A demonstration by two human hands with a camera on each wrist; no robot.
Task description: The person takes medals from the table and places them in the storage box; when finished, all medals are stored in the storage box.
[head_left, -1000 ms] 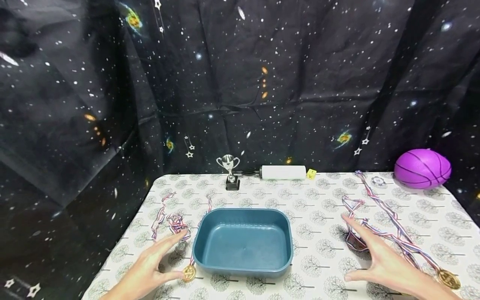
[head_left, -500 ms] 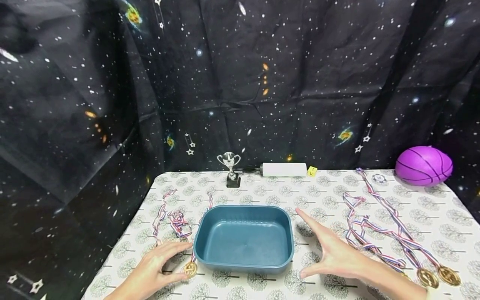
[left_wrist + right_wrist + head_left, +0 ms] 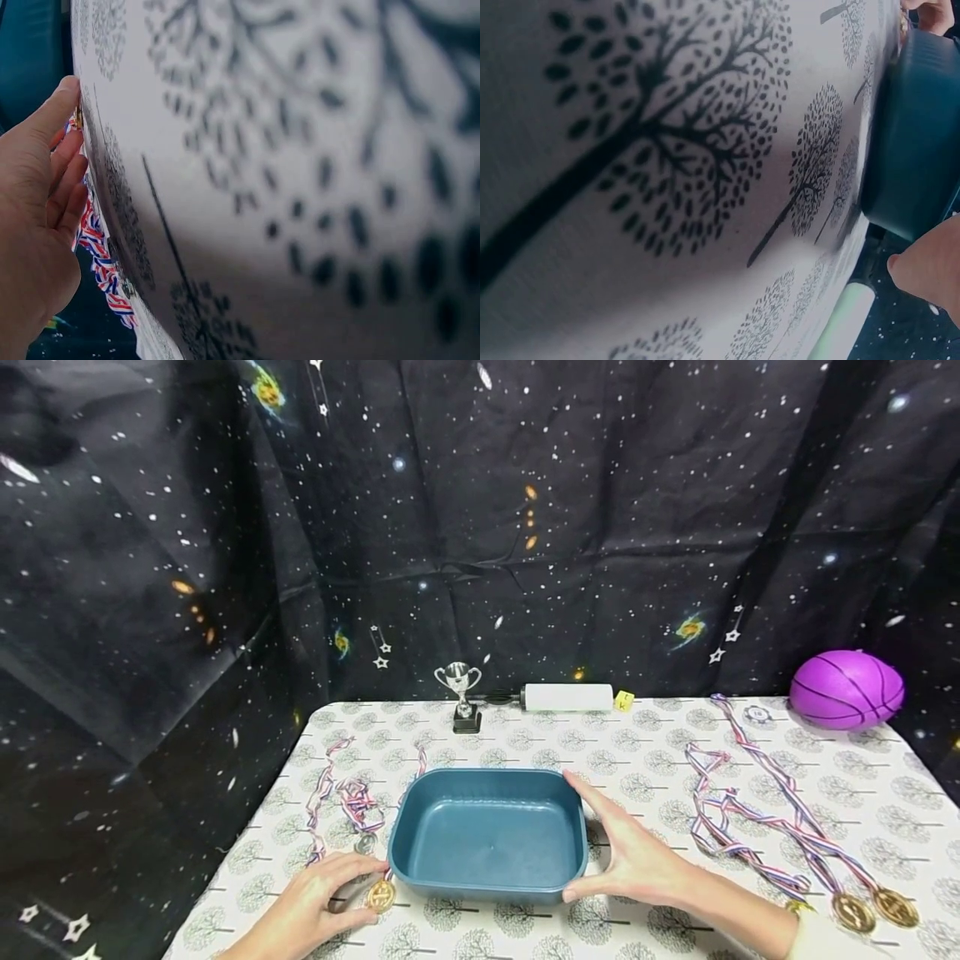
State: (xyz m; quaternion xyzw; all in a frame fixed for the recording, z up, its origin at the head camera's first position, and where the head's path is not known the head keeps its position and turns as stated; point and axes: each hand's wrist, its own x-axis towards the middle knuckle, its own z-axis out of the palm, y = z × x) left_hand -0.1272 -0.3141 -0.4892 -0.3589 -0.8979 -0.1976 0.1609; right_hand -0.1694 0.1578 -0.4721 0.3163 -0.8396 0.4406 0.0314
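**Inspector:** Start with the head view.

**Operator:** I see a blue tub near the front of the tabletop. My right hand lies spread against its right wall, fingers straight, thumb at the near corner. My left hand rests flat at the tub's left front corner, fingers relaxed, its fingertips touching a gold medal that lies on the cloth just beside the tub. A striped ribbon runs back from there. Two more gold medals with ribbons lie well apart to the right. At the back stand a small trophy, a white pump and a purple ball.

**Inspector:** Left wrist view?

**Operator:** The left hand lies against the patterned cloth, fingers straight and together, gripping nothing. Striped ribbon shows beneath it; the tub's blue fills the top left corner.

**Inspector:** Right wrist view?

**Operator:** Mostly cloth, close up. The tub's dark wall stands at the right, with part of the right hand below it. From this view I cannot tell how the fingers lie.
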